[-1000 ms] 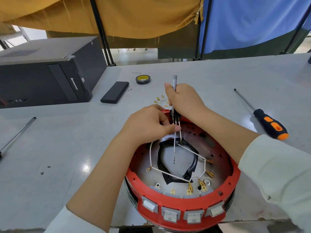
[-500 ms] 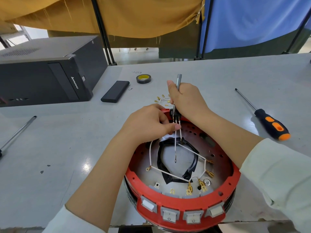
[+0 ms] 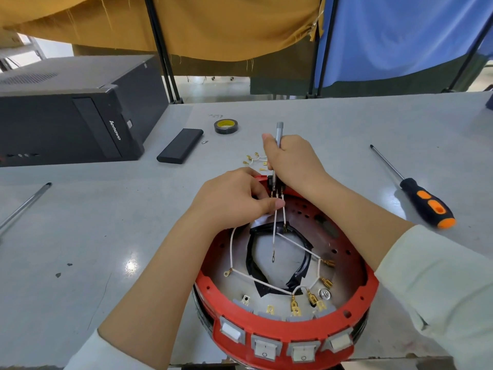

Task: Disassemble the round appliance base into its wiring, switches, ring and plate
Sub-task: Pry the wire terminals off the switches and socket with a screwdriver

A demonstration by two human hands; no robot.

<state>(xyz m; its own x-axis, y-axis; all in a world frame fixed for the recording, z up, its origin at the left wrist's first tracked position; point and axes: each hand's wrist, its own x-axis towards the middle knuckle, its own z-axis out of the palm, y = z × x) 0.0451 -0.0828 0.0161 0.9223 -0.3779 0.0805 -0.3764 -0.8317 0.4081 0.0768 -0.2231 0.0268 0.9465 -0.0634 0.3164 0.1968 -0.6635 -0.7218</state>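
Pinched in the left hand's (image 3: 234,201) grip are white wires (image 3: 277,222) at the far rim of the red round base (image 3: 282,335); a thin screwdriver (image 3: 279,134) is clasped upright in the right hand (image 3: 293,161) beside them. The base is set at the table's (image 3: 93,236) near edge.

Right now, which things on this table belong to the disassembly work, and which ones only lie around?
In use:
- red ring base
- white wires
- rocker switches
- slim screwdriver, held by right hand
- left hand, pinching wires

Lying about:
- orange-handled screwdriver
- tape roll
- black case
- computer tower
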